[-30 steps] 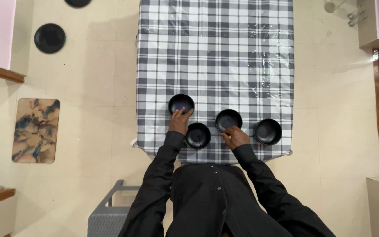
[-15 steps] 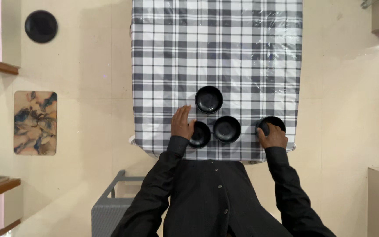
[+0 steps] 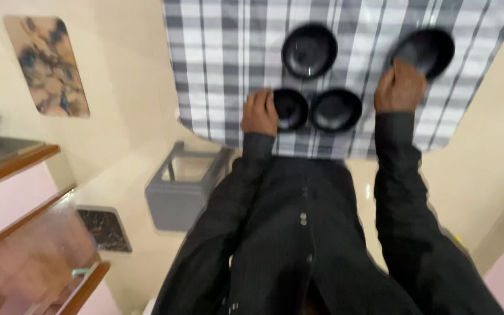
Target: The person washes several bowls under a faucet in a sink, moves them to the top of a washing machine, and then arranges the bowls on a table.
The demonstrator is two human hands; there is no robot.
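Left hand (image 3: 259, 112): curled over the near-left rim of the left bowl (image 3: 290, 108), fingers bent and touching it. The frame is blurred, so whether the fingers truly grip the rim or only rest on it cannot be told.

Right hand (image 3: 401, 86): closed on the near rim of the right bowl (image 3: 427, 51), fingers wrapped at its edge. This bowl is smeared by motion blur; whether it sits flat or is lifted off the cloth cannot be told.

Bowls: four, small, round, black, all on the near end of the table (image 3: 228, 64).
- Left bowl: near the table edge, under the left hand.
- Middle bowl (image 3: 336, 109): just beside the left bowl, touching or almost touching it, untouched by either hand.
- Far bowl (image 3: 309, 50): farther in, behind the gap between the left and middle bowls, apart from both hands.
- Right bowl: toward the right edge of the table, well apart from the middle bowl.

Table: covered in a grey-and-white checked cloth under a clear glossy sheet.

Person: black long sleeves and black buttoned top, standing at the near edge.

Surroundings: grey plastic stool (image 3: 185, 184) on the floor at the person's left; patterned mat (image 3: 46, 64) on the cream floor farther left; wooden shelf edges (image 3: 16, 166) at the left margin.
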